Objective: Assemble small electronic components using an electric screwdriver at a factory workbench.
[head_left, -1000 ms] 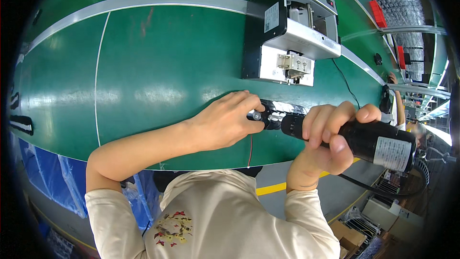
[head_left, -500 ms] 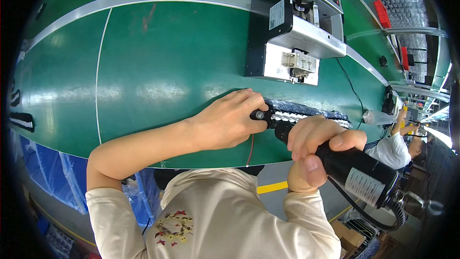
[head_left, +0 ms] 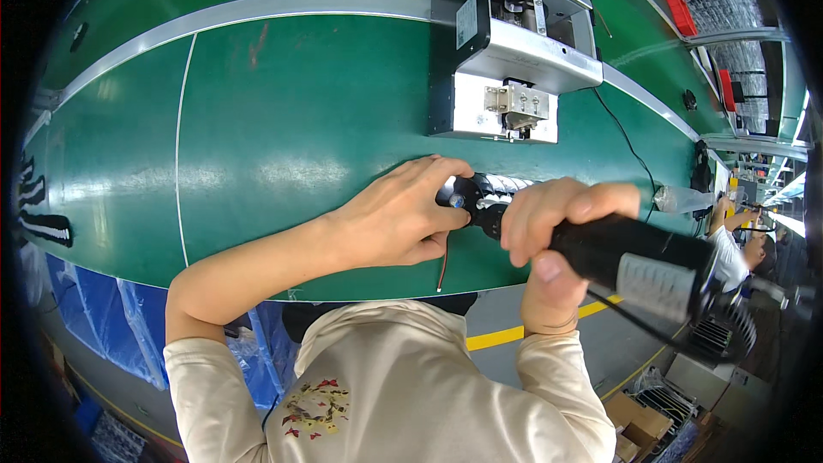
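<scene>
My left hand [head_left: 403, 214] lies low over the green bench, its thumb and fingers closed around the black end piece [head_left: 465, 190] of a strip. Beyond that end piece runs the black-and-white spiral-patterned strip [head_left: 507, 182], partly hidden behind my other hand. A thin dark red wire [head_left: 442, 270] hangs from beneath my left fingers. My right hand [head_left: 557, 221] is wrapped around a black power screwdriver [head_left: 630, 244], held tilted with its nose at the end piece. Its tip is hidden, so I cannot tell whether it sits in a screw. A cable trails from the screwdriver's blurred rear end.
A black-and-silver bench machine [head_left: 527, 56] stands just past my hands, with a black cord [head_left: 630, 141] to its right. Farther right lies a clear plastic bottle-like thing [head_left: 681, 199]. A co-worker [head_left: 729, 253] sits beyond it. Striped black-and-white pieces [head_left: 47, 227] lie far left.
The whole view has shifted slightly. My right hand and the screwdriver have tipped a little, and the screwdriver's rear end has swung right. Less of the strip shows. Both hands keep their hold.
</scene>
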Tool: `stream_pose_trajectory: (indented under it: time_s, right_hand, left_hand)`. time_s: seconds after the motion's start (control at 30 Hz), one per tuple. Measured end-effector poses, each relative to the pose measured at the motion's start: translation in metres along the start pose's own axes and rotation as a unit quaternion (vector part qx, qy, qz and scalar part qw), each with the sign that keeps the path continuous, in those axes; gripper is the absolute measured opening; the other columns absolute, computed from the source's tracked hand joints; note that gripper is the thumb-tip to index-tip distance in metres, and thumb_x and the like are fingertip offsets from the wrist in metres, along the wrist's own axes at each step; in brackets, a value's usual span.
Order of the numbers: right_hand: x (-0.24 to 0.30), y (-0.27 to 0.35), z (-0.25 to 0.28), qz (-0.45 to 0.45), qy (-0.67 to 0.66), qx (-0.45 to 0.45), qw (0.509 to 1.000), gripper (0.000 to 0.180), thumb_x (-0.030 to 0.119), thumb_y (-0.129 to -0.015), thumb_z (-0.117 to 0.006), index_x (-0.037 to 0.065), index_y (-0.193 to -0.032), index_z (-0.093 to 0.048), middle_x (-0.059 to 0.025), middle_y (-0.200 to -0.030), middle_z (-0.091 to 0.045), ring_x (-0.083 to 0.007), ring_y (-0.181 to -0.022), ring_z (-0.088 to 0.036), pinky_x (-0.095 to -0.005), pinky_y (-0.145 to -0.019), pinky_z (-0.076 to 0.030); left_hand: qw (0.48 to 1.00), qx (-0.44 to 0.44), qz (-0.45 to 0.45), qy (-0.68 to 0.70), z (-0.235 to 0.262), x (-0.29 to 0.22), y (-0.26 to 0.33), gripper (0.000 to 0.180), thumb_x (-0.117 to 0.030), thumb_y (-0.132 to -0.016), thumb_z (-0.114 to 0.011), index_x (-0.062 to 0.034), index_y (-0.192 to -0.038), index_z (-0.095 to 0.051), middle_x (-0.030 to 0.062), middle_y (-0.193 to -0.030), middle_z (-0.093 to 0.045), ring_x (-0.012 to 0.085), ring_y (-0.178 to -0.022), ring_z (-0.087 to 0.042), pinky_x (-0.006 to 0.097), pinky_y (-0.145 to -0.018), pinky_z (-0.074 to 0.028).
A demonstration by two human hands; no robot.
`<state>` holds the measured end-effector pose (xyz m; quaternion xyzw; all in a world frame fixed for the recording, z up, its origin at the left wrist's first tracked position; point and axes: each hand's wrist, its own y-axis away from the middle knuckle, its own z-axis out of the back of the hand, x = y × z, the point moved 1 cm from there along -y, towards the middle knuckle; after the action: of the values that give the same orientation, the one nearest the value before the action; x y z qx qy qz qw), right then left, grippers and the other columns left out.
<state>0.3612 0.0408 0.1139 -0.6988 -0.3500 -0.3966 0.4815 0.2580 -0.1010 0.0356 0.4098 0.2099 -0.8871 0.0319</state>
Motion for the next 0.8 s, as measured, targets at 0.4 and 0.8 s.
stream_pose_trajectory:
  time_s: [0.4,0.8]
  right_hand:
    - [0.027,-0.025,0.056,0.153,-0.052,0.008,0.987,0.06,0.007,-0.078,-0.066,0.01,-0.13,-0.036,-0.0051,-0.071,-0.052,-0.0156,-0.048,-0.051,-0.031,-0.047,-0.046]
    - [0.022,-0.019,0.047,0.127,-0.032,-0.055,0.99,0.053,0.006,-0.075,-0.071,0.008,-0.117,-0.038,-0.0046,-0.067,-0.051,-0.0149,-0.048,-0.048,-0.0295,-0.047,-0.044]
  left_hand:
    - [0.971,-0.097,0.074,-0.204,0.101,0.05,-0.019,0.046,-0.006,-0.06,-0.074,-0.0107,-0.103,-0.06,0.0101,-0.12,-0.058,0.032,-0.117,-0.05,0.043,-0.097,-0.038]
    - [0.784,-0.395,0.323,-0.354,0.224,0.216,-0.034,0.033,-0.021,-0.072,-0.076,-0.0068,-0.096,-0.058,0.0182,-0.107,-0.054,0.0348,-0.101,-0.055,0.044,-0.089,-0.045]
